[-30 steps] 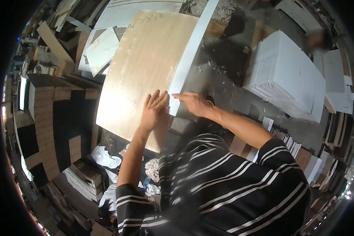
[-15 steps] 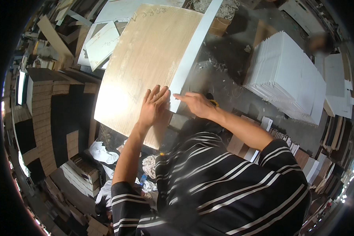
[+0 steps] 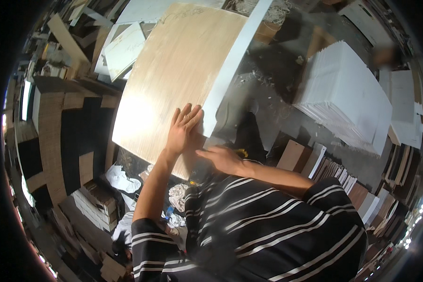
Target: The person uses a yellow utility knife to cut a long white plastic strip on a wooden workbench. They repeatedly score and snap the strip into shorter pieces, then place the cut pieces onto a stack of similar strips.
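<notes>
My left hand (image 3: 181, 132) lies flat on a light wood-grain panel (image 3: 178, 61), fingers spread, close to its right edge. A long white strip (image 3: 223, 84) runs along that edge, its near end beside my left fingertips. My right hand (image 3: 223, 160) is at the panel's near right corner. Its index finger points left toward the panel, and the other fingers are curled and mostly hidden. A small yellow piece (image 3: 242, 153) shows at the back of this hand; what it belongs to is hidden.
Stacked white panels (image 3: 345, 94) stand on the floor to the right. Below them lean several narrow boards (image 3: 336, 174). A tall stack of brown and black boards (image 3: 75, 141) stands at left. White offcuts (image 3: 124, 49) lie beyond the panel's left side, and crumpled white material (image 3: 122, 178) lies below it.
My right hand has come off the white strip and moved toward my body, down to the panel's near corner. The yellow piece moved along with it. My left hand stays in place.
</notes>
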Motion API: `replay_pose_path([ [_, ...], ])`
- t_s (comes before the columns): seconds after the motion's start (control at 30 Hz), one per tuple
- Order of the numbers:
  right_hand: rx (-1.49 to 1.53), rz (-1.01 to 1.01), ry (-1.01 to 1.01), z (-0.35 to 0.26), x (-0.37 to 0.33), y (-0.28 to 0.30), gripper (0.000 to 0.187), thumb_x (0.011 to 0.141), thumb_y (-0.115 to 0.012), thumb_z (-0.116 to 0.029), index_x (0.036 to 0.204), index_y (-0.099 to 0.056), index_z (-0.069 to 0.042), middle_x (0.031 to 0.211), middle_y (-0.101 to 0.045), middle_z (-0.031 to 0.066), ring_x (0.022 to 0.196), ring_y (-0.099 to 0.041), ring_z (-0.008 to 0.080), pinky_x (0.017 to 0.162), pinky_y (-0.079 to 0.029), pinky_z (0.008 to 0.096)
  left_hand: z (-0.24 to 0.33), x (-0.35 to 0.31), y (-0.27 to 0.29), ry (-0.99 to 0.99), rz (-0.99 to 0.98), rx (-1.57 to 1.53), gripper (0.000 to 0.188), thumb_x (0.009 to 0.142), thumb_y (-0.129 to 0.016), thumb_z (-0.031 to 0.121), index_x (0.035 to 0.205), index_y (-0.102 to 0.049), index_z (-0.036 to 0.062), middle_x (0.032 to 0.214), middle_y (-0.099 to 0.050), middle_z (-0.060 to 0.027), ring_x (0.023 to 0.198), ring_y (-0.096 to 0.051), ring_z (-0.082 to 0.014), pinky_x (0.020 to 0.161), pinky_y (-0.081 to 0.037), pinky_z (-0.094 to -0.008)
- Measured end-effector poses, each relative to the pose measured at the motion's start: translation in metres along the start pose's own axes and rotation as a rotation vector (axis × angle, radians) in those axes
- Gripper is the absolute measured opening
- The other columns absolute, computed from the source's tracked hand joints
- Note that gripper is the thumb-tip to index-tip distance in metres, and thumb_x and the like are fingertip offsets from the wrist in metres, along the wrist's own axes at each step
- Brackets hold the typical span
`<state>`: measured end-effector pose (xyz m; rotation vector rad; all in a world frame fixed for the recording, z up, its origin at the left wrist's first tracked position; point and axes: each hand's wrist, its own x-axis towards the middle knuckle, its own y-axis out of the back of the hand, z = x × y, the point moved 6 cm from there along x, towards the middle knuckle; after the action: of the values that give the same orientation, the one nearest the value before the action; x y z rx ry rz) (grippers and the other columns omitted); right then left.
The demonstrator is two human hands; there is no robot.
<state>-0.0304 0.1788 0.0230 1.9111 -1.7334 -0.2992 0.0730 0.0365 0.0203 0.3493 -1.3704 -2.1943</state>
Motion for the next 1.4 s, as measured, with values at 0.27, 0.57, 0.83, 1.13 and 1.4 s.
replay_pose_path([
  [0.27, 0.154, 0.645, -0.348, 0.154, 0.026, 0.153, 0.025, 0.106, -0.056, -0.013, 0.124, -0.068, 0.001, 0.087, -0.071, 0.0097, 0.077, -0.065, 0.0123, 0.071, -0.053, 0.0298, 0.018, -0.001, -0.006, 0.032, 0.050, -0.003, 0.056, 0.087, -0.051, 0.014, 0.142, -0.060, 0.0085, 0.148, -0.057, -0.0154, 0.146, -0.041, -0.0413, 0.121, -0.013, -0.0666],
  [0.57, 0.021, 0.931, -0.404, 0.325, 0.130, 0.318, 0.041, 0.105, -0.055, -0.007, 0.146, -0.058, -0.009, 0.093, -0.071, 0.0047, 0.080, -0.063, 0.0077, 0.072, -0.053, 0.0244, 0.022, -0.011, -0.008, 0.019, 0.091, 0.051, 0.055, 0.087, -0.061, 0.023, 0.140, -0.061, 0.0090, 0.148, -0.058, -0.0141, 0.145, -0.044, -0.0405, 0.121, -0.020, -0.0630],
  [0.83, -0.215, 0.947, -0.361, 0.371, 0.221, 0.415, 0.034, 0.099, -0.060, -0.011, 0.133, -0.067, -0.006, 0.102, -0.072, 0.0258, 0.092, -0.072, 0.0376, 0.079, -0.055, 0.0386, 0.027, -0.015, -0.002, 0.003, 0.062, -0.015, 0.059, 0.081, -0.058, 0.017, 0.139, -0.061, 0.0078, 0.145, -0.059, -0.0187, 0.142, -0.047, -0.0424, 0.120, -0.025, -0.0614],
  [1.13, -0.289, 0.779, -0.138, 0.314, 0.210, 0.356, 0.043, 0.097, -0.052, 0.003, 0.137, -0.065, -0.008, 0.114, -0.069, 0.0238, 0.098, -0.070, 0.0340, 0.084, -0.053, 0.0356, 0.027, -0.017, -0.002, -0.040, 0.044, 0.022, 0.051, 0.089, -0.060, 0.009, 0.140, -0.058, 0.0076, 0.145, -0.059, -0.0200, 0.142, -0.047, -0.0421, 0.120, -0.027, -0.0595],
  [1.4, -0.123, 0.560, 0.072, 0.180, 0.130, 0.212, 0.049, 0.090, -0.053, 0.011, 0.134, -0.067, -0.005, 0.095, -0.064, 0.0167, 0.084, -0.062, 0.0309, 0.074, -0.051, 0.0372, 0.023, -0.011, 0.000, -0.029, 0.000, 0.012, 0.058, 0.084, -0.061, 0.019, 0.142, -0.058, 0.0087, 0.144, -0.060, -0.0201, 0.139, -0.050, -0.0440, 0.119, -0.026, -0.0602],
])
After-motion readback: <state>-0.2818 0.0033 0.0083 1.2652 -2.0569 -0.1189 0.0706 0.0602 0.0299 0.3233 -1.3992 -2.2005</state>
